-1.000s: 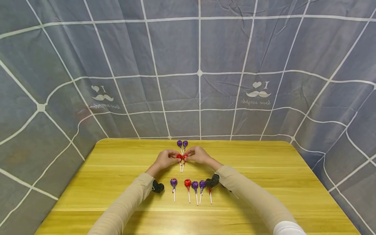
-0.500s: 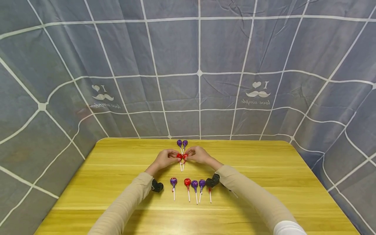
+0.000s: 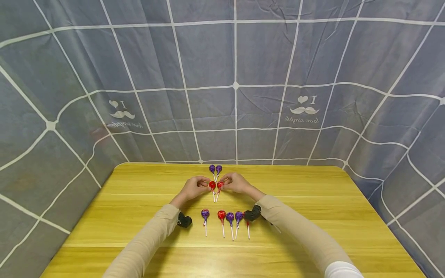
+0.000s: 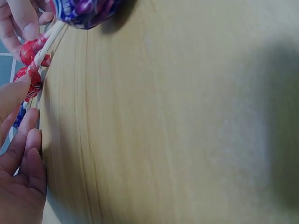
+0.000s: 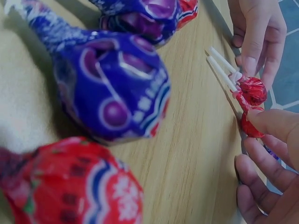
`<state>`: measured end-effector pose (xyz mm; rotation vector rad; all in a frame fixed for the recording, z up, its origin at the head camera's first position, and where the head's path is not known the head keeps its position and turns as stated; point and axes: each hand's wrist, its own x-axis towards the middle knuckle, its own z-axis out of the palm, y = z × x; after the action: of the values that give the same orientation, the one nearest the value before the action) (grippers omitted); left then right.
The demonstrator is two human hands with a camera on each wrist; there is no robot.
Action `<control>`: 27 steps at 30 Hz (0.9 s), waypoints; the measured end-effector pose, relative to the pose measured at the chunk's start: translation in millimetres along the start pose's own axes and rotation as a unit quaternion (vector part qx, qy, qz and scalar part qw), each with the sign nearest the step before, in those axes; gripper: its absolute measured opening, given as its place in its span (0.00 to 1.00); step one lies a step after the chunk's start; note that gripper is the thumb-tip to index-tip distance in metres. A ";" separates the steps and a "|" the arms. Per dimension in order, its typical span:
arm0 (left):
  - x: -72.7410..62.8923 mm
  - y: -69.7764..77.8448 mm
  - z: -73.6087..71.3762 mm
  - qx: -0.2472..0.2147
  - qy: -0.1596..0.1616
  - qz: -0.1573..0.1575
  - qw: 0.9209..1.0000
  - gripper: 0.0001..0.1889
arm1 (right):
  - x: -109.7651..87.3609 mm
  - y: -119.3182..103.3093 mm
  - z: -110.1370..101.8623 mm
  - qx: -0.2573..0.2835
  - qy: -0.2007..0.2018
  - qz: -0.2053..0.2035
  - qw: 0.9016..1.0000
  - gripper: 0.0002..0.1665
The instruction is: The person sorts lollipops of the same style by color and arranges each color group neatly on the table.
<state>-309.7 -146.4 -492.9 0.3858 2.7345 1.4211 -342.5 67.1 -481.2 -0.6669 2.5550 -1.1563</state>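
Observation:
Two red-wrapped lollipops lie side by side on the table, their white sticks close together and pointing toward me. My left hand [image 3: 194,188] has its thumb and forefinger around the head of the left red lollipop [image 3: 212,185]. At the right red lollipop [image 3: 219,185], my right hand [image 3: 236,183] pinches the head from the other side. In the right wrist view, the right thumb [image 5: 268,120] lies over the wrapper. Just beyond them are a left purple lollipop [image 3: 212,168] and a right purple lollipop [image 3: 218,169], with sticks converging toward the red heads.
Nearer me lies a row: a purple lollipop [image 3: 205,214], a red lollipop [image 3: 221,215], further purple ones [image 3: 230,217], and one partly hidden under the black right wrist camera [image 3: 252,213]. A grey grid-patterned curtain [image 3: 222,108] surrounds the wooden table [image 3: 139,216].
The two red lollipop heads have moved slightly apart. My left fingers have shifted a little leftward, leaving more of the left red head visible. The other lollipops stay put.

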 end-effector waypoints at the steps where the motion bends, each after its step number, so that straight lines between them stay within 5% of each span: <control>1: -0.6 -0.8 -0.2 -0.001 0.002 -0.003 1.000 0.16 | -0.6 0.5 -0.2 0.000 0.000 0.001 1.000 0.18; 27: -21.3 4.6 -19.2 0.020 0.016 -0.013 1.000 0.16 | -16.3 2.0 -11.7 0.015 0.020 0.014 1.000 0.19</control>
<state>-290.9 -164.3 -479.8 0.3301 2.7866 1.3793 -333.9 84.1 -474.4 -0.6064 2.5646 -1.2089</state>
